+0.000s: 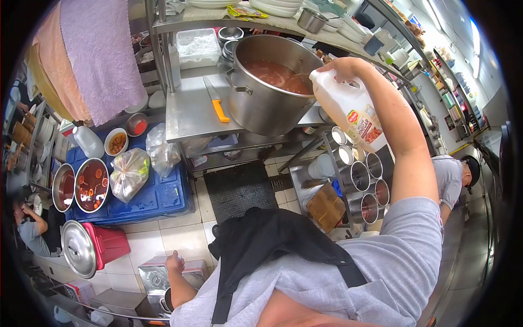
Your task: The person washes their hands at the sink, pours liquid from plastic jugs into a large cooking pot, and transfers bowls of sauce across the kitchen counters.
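Note:
My right hand [346, 68] grips the handle of a white plastic vinegar jug [348, 109], its mouth at the right rim of a large steel pot [267, 101]. Reddish liquid fills part of the pot, which stands on a steel table [190, 103]. A knife with an orange handle [220, 110] lies left of the pot. Low at my left side, my left hand [174, 263] hangs near a metallic tin [154, 276]; its fingers are partly bent, and whether they hold anything is too small to tell.
Left, a blue surface [158, 201] bears bowls of red liquid and plastic bags. A red bin [111, 245] with a steel lid stands below it. Steel containers [360, 175] are at the right. One person [35, 229] is far left, another [449, 177] at right.

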Motion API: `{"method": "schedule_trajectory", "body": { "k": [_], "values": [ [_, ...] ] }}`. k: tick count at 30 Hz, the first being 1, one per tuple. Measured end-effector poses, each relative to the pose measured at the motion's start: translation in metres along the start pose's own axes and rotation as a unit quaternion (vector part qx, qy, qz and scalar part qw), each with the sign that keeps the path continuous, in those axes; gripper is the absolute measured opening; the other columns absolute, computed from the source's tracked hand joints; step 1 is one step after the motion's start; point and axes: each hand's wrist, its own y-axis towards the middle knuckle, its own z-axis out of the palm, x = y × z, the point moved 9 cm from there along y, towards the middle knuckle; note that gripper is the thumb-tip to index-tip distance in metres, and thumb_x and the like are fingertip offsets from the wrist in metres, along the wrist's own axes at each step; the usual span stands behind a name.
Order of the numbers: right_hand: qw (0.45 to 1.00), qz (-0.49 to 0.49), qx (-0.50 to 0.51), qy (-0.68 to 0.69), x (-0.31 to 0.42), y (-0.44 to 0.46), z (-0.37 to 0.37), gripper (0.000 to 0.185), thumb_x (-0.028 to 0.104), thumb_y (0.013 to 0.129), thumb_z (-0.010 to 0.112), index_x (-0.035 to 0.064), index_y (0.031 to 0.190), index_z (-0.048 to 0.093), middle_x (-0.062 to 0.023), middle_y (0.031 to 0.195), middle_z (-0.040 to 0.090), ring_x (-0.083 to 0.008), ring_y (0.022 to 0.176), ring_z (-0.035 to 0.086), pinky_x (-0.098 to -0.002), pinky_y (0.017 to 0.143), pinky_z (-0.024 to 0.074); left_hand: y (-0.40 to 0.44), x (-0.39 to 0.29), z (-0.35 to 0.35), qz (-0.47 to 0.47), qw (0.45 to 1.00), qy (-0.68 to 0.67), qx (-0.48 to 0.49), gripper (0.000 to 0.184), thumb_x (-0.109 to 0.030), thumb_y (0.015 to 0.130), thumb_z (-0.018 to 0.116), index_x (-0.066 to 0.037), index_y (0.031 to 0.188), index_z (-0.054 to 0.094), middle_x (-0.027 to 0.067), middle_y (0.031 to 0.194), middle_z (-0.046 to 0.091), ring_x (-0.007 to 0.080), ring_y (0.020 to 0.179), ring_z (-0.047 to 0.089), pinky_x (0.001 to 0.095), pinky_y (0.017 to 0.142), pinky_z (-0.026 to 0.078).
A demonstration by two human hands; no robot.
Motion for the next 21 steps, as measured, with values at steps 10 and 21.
{"method": "schedule_trajectory", "body": {
  "k": [10, 21],
  "values": [
    [0.999, -0.038, -0.014, -0.02, 0.002, 0.01, -0.004, 0.082, -0.003, 0.073, 0.057, 0.0342, 0.145, 0.045, -0.0108, 0.105, 0.068, -0.0205, 0.08, 0.066, -0.0339, 0.073, 0.054, -0.007, 0.008, -0.004, -0.012, 0.999, 0.026, -0.014, 0.037, -0.046, 0.094, 0.055, -0.01, 0.101, 0.055, 0.0071, 0.073, 0.06, 0.017, 0.055, 0.055, 0.0319, 0.047, 0.041],
    [0.999, 0.011, 0.031, 0.025, -0.005, 0.017, -0.003, 0.082, -0.005, 0.074, 0.053, 0.0347, 0.145, 0.043, -0.0104, 0.103, 0.067, -0.0204, 0.076, 0.065, -0.0337, 0.071, 0.0571, 0.003, 0.013, -0.01, -0.004, 1.0, 0.024, -0.003, 0.038, -0.048, 0.094, 0.053, -0.011, 0.102, 0.055, 0.0059, 0.07, 0.059, 0.0167, 0.053, 0.054, 0.0325, 0.047, 0.04]
  ]
}}
